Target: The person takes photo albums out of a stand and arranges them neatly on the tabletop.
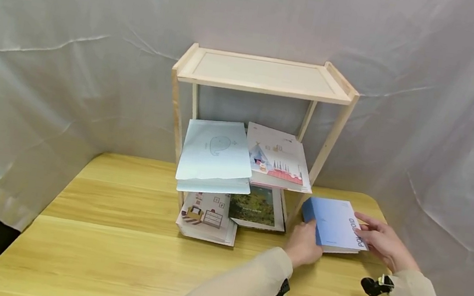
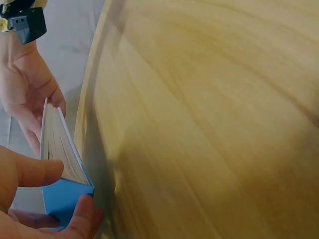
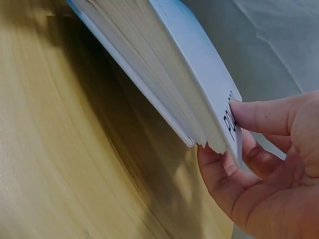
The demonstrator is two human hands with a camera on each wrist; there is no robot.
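A blue-and-white photo album (image 1: 333, 222) with dark lettering along its right edge is held just above the table at the right of the rack. My left hand (image 1: 304, 243) grips its blue spine side; in the left wrist view the thumb and fingers (image 2: 82, 214) wrap the spine from both sides. On the opposite edge, my right hand (image 1: 385, 243) pinches the cover, thumb on top near the lettering and fingers underneath. The right wrist view shows the album's page block (image 3: 169, 74) fanned slightly between the covers, tilted over the table.
A pale wooden rack (image 1: 270, 76) stands at the back middle. Its middle level holds a light blue whale album (image 1: 218, 153) and a tent-picture album (image 1: 278, 156). Lower down lie a room-drawing album (image 1: 209, 217) and a landscape-cover album (image 1: 253, 206). Grey cloth (image 1: 74, 44) hangs around the table (image 1: 113, 252).
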